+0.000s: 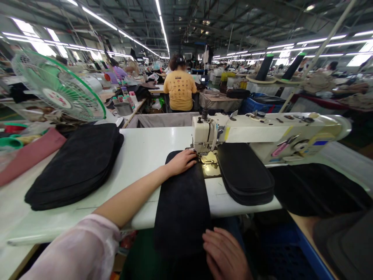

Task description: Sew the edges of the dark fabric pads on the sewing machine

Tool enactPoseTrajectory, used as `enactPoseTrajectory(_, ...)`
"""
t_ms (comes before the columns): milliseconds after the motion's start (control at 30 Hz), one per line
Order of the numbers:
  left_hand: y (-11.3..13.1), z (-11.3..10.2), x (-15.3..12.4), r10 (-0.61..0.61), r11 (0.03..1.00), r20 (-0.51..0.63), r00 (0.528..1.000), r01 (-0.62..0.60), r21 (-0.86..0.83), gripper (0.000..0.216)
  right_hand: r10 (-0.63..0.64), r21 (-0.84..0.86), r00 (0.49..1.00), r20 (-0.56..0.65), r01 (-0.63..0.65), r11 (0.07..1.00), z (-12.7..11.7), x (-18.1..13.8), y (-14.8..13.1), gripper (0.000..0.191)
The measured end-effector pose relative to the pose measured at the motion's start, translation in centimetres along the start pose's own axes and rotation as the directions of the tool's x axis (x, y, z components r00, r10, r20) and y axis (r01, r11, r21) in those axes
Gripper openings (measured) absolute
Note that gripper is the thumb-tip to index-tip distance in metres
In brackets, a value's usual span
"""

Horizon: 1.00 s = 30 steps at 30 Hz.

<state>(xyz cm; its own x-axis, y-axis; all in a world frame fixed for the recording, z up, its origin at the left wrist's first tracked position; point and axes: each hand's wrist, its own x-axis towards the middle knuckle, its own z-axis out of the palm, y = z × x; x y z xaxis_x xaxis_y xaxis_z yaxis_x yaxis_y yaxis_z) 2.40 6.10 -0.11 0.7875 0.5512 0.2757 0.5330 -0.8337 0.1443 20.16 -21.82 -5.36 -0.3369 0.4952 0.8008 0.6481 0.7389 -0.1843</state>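
Observation:
A long black fabric panel (183, 202) lies on the white sewing table and hangs over its front edge toward my lap. My left hand (182, 161) rests flat on the panel's far end, fingers stretched toward the presser foot of the sewing machine (204, 136). The needle is too small to make out. Beside the panel's lower right edge is my right hand (224, 252), its fingers extended and nothing visibly gripped; whether it touches the edge I cannot tell. To the right of the brass needle plate (210, 165) sits a stack of rounded black panels (246, 175).
Another stack of black panels (78, 163) lies at the left, near a green fan (58, 87). More black pieces (317, 186) are at the right, above a blue crate (291, 249). A person in a yellow shirt (180, 89) sits ahead, facing away.

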Motion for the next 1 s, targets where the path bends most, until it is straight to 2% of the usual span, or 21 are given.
enactPoseTrajectory(67, 1.1, -0.4, 0.0, -0.054, 0.997, -0.014, 0.998, 0.054, 0.050, 0.025, 0.042, 0.013, 0.999, 0.023, -0.042, 0.999, -0.2, 0.3, 0.3, 0.027)
enactPoseTrajectory(167, 4.9, -1.2, -1.8, -0.116, 0.989, -0.064, 0.991, 0.121, 0.088, 0.025, 0.061, 0.025, 0.996, 0.060, -0.063, 0.998, -0.5, 0.7, 0.7, 0.028)
enactPoseTrajectory(233, 8.1, -1.6, -4.2, -0.043, 0.998, -0.027, 0.999, 0.044, 0.054, 0.023, 0.055, 0.032, 0.996, 0.077, -0.058, 0.998, -0.5, 0.9, 0.7, 0.028)
enactPoseTrajectory(300, 10.9, -1.9, -6.8, 0.116, 0.991, 0.048, 0.992, -0.113, -0.067, 0.025, 0.059, 0.034, 0.995, 0.083, -0.062, 0.997, -0.6, 1.0, 0.7, 0.028)
enactPoseTrajectory(400, 12.5, -1.9, -9.2, 0.177, 0.971, 0.073, 0.982, -0.162, -0.174, 0.038, 0.091, 0.035, 0.993, 0.078, -0.094, 0.995, -0.4, 1.3, 0.9, 0.030)
enactPoseTrajectory(467, 12.0, -1.8, -9.2, 0.164, 0.969, 0.074, 0.984, -0.146, -0.199, 0.042, 0.114, 0.035, 0.991, 0.073, -0.117, 0.993, -0.1, 1.8, 1.3, 0.029)
enactPoseTrajectory(667, 8.2, -1.7, -6.3, 0.189, 0.961, 0.068, 0.980, -0.171, -0.217, 0.038, 0.118, 0.019, 0.989, 0.089, -0.120, 0.993, 1.0, 4.6, 3.9, 0.026)
enactPoseTrajectory(1000, 2.3, -1.1, -3.0, 0.229, 0.960, 0.069, 0.971, -0.214, -0.180, 0.038, 0.149, -0.003, 0.974, 0.172, -0.151, 0.989, 3.8, 7.8, 8.3, 0.020)
